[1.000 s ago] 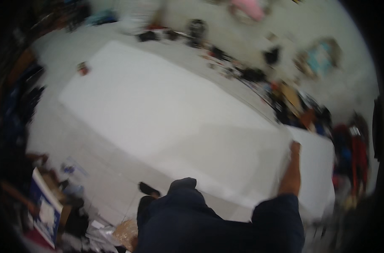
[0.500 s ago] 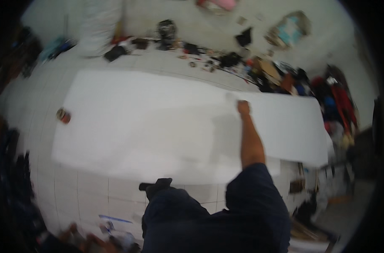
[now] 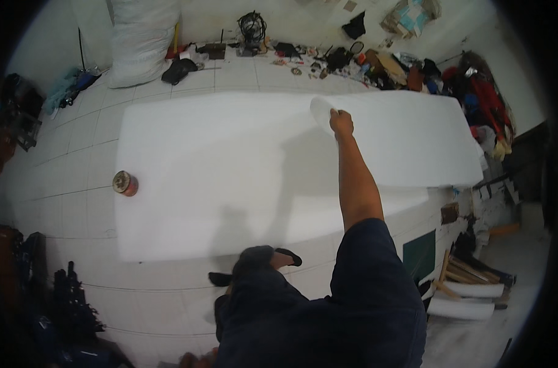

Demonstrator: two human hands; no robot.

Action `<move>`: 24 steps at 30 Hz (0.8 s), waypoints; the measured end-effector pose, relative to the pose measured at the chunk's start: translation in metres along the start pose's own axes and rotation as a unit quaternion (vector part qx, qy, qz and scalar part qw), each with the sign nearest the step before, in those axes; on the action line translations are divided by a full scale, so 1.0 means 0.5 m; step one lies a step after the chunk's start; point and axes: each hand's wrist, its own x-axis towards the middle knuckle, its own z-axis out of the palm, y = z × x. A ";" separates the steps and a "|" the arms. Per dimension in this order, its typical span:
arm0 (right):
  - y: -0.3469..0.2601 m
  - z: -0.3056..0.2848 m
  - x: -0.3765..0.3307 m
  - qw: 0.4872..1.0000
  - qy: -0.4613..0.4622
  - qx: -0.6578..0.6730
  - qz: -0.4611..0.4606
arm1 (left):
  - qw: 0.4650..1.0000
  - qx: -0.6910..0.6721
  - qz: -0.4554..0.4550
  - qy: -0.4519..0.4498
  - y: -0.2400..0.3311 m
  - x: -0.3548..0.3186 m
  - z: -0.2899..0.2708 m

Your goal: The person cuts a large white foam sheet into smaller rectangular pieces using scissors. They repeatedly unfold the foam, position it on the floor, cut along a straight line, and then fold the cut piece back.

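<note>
1. Right hand [image 3: 342, 122], bare, upper centre of the frame: closing in a fist, gripping the curling edge of a wide, thin, matte white sheet [image 3: 230, 135].
2. Left hand: lying out of view; whether it is open or closed, I cannot tell.
3. Change: over the last half-second the right hand is drawing nearer the left side of the sheet; the upper layer [image 3: 407, 135] is now covering more of the lower one, apparently lengthening the overlap.
4. White sheet: spreading across the middle of the frame, smooth and soft-looking, its lip bending into a rounded curl by the fist.
5. Squat, round, reddish tin with a dull metal top [image 3: 125, 183]: resting on the sheet's left edge, perhaps weighting it.
6. Pale, square-jointed floor tiles [image 3: 168, 294]: showing around the sheet.
7. Tall, wrinkled white sack [image 3: 144, 43]: standing upper left.
8. Black coiled cable [image 3: 252, 26]: sitting at the top centre.
9. Flat, dark green rectangular panel [image 3: 419, 254]: lying lower right.
</note>
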 end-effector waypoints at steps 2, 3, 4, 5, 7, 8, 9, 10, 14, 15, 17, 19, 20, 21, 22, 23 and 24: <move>-0.110 0.051 -0.103 0.999 0.008 0.043 0.015 | 0.996 -0.027 0.082 0.021 0.063 0.131 -0.250; -0.154 0.082 -0.141 0.999 0.030 0.044 0.012 | 0.985 -0.061 0.161 0.023 0.126 0.197 -0.384; -0.215 0.112 -0.175 0.997 0.053 0.058 0.005 | 0.990 -0.045 0.099 0.087 0.238 0.265 -0.508; -0.260 0.133 -0.209 0.997 0.041 0.060 0.006 | 0.972 -0.078 0.215 0.060 0.322 0.287 -0.596; -0.342 0.176 -0.288 0.998 0.009 0.063 0.015 | 0.929 0.051 0.336 0.146 0.512 0.311 -0.725; -0.328 0.160 -0.293 0.999 0.018 0.041 0.015 | 0.929 0.023 0.349 0.119 0.632 0.311 -0.724; -0.313 0.158 -0.295 0.999 0.028 0.029 0.009 | 0.935 0.023 0.332 0.122 0.694 0.310 -0.679; -0.333 0.171 -0.300 0.999 0.030 0.034 0.001 | 0.935 0.023 0.324 0.141 0.747 0.312 -0.686; -0.496 0.276 -0.385 0.993 0.079 0.091 0.009 | 0.936 0.059 0.341 0.059 0.747 0.481 -0.837; -0.526 0.292 -0.408 0.993 0.066 0.093 0.016 | 0.951 0.076 0.294 0.060 0.762 0.512 -0.823; -0.569 0.329 -0.448 0.994 0.046 0.099 0.030 | 0.962 0.102 0.250 0.037 0.811 0.566 -0.813; -0.659 0.354 -0.510 0.993 0.018 0.110 0.040 | 0.964 0.121 0.235 0.016 0.875 0.615 -0.828; -0.688 0.371 -0.534 0.993 0.028 0.109 0.031 | 0.963 0.134 0.235 0.003 0.914 0.642 -0.842; -0.715 0.384 -0.554 0.993 0.014 0.114 0.032 | 0.963 0.145 0.229 -0.014 0.940 0.668 -0.841; -0.749 0.407 -0.582 0.992 0.000 0.122 0.033 | 0.961 0.158 0.226 -0.027 0.972 0.701 -0.848; -0.790 0.427 -0.616 0.991 0.013 0.125 0.043 | 0.961 0.168 0.217 -0.038 0.987 0.727 -0.860; -0.812 0.451 -0.641 0.991 0.027 0.125 0.040 | 0.959 0.180 0.213 -0.047 1.014 0.758 -0.876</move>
